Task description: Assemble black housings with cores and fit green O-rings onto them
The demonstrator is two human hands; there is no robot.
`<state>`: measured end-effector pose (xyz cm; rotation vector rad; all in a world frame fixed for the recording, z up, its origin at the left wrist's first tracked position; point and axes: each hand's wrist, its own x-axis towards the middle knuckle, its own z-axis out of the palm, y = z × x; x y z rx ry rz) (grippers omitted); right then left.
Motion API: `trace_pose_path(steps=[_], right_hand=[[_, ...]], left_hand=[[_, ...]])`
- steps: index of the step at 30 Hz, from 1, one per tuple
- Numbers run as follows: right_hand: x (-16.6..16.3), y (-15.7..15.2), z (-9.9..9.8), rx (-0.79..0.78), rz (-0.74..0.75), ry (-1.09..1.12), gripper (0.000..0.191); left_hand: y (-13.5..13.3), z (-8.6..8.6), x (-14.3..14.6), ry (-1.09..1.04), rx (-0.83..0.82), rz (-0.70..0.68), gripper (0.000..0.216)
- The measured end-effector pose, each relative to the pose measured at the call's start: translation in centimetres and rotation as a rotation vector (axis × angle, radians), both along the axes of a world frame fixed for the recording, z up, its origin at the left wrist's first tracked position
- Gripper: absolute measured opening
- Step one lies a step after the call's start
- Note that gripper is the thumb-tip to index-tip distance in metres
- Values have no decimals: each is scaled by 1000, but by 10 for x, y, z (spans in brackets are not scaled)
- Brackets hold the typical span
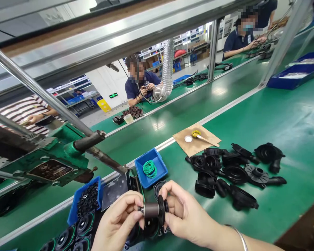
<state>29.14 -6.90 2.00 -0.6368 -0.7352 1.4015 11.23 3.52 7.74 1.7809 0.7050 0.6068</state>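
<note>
Between my two hands is a dark cylindrical rotor (pixel 151 210) with a black disc on its right side, held sideways above the bench. My left hand (pixel 121 218) pinches the thin left end between thumb and fingers. On the other side, my right hand (pixel 184 214) grips the black disc (pixel 161 210) at its edge, fingers curled around it. Beneath and left of the hands lie several black round housings (pixel 85 223) with green rings set in them. A blue bin (pixel 151 167) of green rubber rings (pixel 149 169) stands just beyond my hands.
Black pump covers (pixel 235 172) are heaped on the right. Behind them, cardboard (pixel 181 143) carries a yellow-filled cap and a wooden stick. A green hand press (pixel 57 157) rises at left, near a blue bin of small black parts (pixel 87 200). People (pixel 141 83) work across the bench.
</note>
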Motion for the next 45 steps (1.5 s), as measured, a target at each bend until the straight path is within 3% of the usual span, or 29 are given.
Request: trace_pose_path(steps=[5,11,15,21,26,31,34,39,45], right_hand=[[0,0,3,-12,6,0,37],[0,0,1,-29,18,-3,40],[0,1,-5,-25,46,19,43],[1,4,-6,-42,24,-22,42],[8,4,2,-104,-77,-19,46],[15,8,5,-122,-344,-2,45],[18,11,0,-113,-455,9,40],[20,15,-8,-90,-478,34,37],[19,17,-7,-75,-494,43,37]], left_hand=[[2,7,-3,51,64,-61,18],[-3,13,0,51,12,40,15],[1,13,2,154,18,-80,13],[15,9,-1,187,-348,-115,30],[34,17,0,130,-407,-58,29],[48,26,30,142,-378,31,30],[57,22,57,82,-464,63,24],[64,14,87,60,-567,62,17],[62,8,90,81,-606,30,20]])
